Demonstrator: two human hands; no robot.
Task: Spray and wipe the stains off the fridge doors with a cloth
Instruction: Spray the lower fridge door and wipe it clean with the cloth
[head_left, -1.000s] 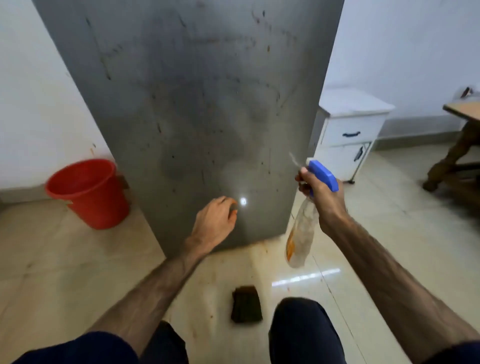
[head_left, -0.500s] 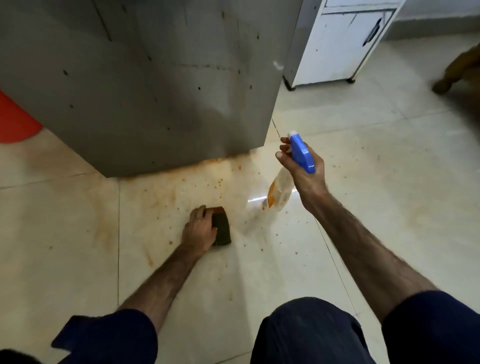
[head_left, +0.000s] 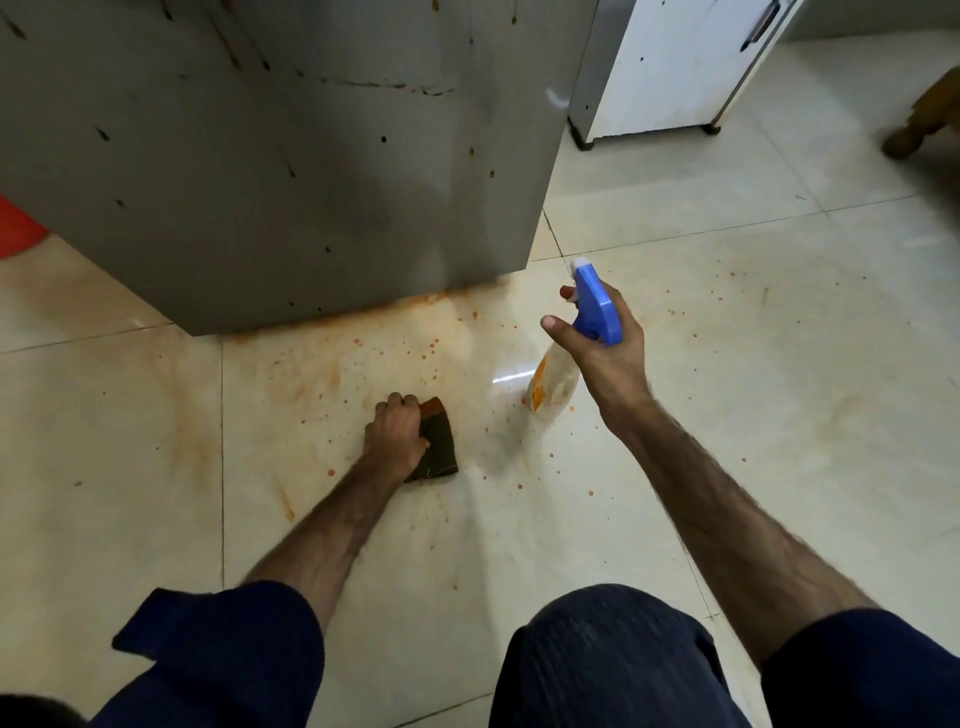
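The grey fridge door (head_left: 291, 156) fills the upper left, dotted with dark specks and orange streaks. On the floor in front of it lies a dark green cloth (head_left: 439, 441) with an orange corner. My left hand (head_left: 397, 436) is closed over the cloth's left side, pressing it on the tile. My right hand (head_left: 602, 353) is held above the floor to the right, gripping a clear spray bottle (head_left: 553, 387) with a blue trigger head and orange liquid inside. The nozzle points toward the fridge's lower right corner.
Orange splatter covers the pale floor tiles (head_left: 779, 364) below the fridge. A red bucket (head_left: 18, 223) shows at the left edge. A white cabinet (head_left: 675, 67) stands at the upper right, with a wooden furniture leg (head_left: 919, 124) beyond it. My knee (head_left: 602, 654) is at the bottom.
My left hand dropped from the fridge door to the floor and closed on the cloth. The view tilted down. The spray bottle stayed in my right hand.
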